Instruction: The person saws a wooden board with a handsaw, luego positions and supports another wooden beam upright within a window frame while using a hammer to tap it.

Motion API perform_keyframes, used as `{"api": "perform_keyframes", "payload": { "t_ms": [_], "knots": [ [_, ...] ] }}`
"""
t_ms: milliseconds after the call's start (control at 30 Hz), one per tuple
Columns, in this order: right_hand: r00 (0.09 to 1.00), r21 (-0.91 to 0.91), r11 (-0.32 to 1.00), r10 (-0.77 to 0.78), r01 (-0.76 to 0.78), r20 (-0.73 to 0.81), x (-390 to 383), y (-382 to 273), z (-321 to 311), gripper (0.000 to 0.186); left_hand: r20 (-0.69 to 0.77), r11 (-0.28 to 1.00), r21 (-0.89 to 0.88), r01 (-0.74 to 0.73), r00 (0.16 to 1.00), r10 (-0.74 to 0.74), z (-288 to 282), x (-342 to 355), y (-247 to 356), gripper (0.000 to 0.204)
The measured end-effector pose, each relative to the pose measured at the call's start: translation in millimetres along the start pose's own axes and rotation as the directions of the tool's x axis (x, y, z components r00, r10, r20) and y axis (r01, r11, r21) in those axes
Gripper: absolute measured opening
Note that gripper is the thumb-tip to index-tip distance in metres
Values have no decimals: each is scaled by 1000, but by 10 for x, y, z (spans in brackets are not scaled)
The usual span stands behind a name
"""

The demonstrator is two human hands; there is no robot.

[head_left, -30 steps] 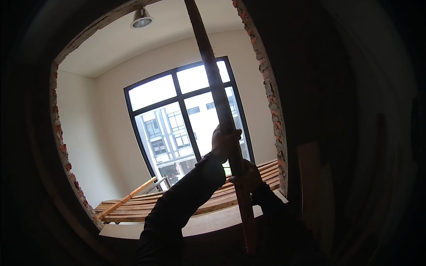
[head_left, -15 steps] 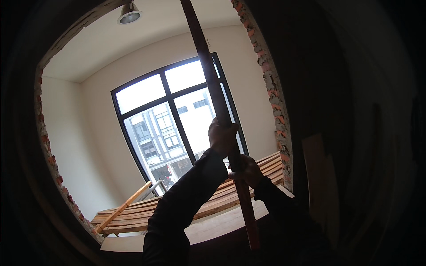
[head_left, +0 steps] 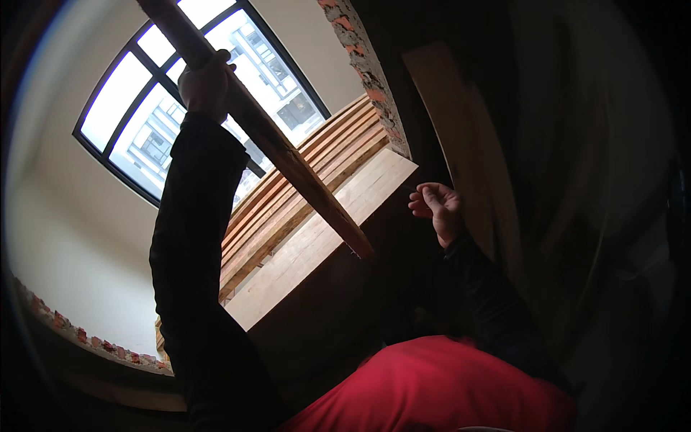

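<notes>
— How did that long wooden batten seem likely to handle?

— We judged it stiff and fairly light for its length, but awkward: long, narrow, prone to swing at the far end. It ran slanting from the upper left down to an end over the stacked planks. Our left hand was wrapped shut around it high up, in front of the window. We thought a second grip lower down, nearer the bottom end, would steady it.

— And the other hand?

— Our right hand hung free, fingers loosely curled, holding nothing, well apart from the batten.

— What stood in the way?

— The rough brick edge of the opening, just beside the planks, and the flat board under the batten's end. Leaning boards stood in the dark on our right.
</notes>
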State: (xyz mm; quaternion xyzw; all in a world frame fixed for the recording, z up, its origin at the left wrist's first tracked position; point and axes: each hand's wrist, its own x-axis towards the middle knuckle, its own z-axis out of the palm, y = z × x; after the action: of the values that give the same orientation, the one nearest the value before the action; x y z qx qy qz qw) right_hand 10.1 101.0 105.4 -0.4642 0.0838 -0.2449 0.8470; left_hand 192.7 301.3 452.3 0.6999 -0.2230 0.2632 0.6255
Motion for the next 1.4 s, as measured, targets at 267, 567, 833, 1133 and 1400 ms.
{"api": "perform_keyframes", "payload": {
  "t_ms": [267,567,833,1133,1400],
  "knots": [
    [956,-41,969,232,-242,-180,-1117,597,-1346,12,72,1000,-7,28,997,-27,-8,-11,65,44],
    [871,64,911,409,-408,-272,-1660,1178,-2017,9,140,997,8,77,987,-77,-92,170,31,38],
    [809,120,805,587,-581,-23,-1308,1314,-1622,11,153,992,-17,123,981,-119,-89,211,2,37],
    [905,302,857,423,-417,49,-287,1479,-484,8,622,612,451,-649,721,306,-533,630,-183,26],
    [920,268,886,392,-378,1,139,1700,176,10,718,439,478,-761,626,303,-474,602,-46,30]
  ]
}}
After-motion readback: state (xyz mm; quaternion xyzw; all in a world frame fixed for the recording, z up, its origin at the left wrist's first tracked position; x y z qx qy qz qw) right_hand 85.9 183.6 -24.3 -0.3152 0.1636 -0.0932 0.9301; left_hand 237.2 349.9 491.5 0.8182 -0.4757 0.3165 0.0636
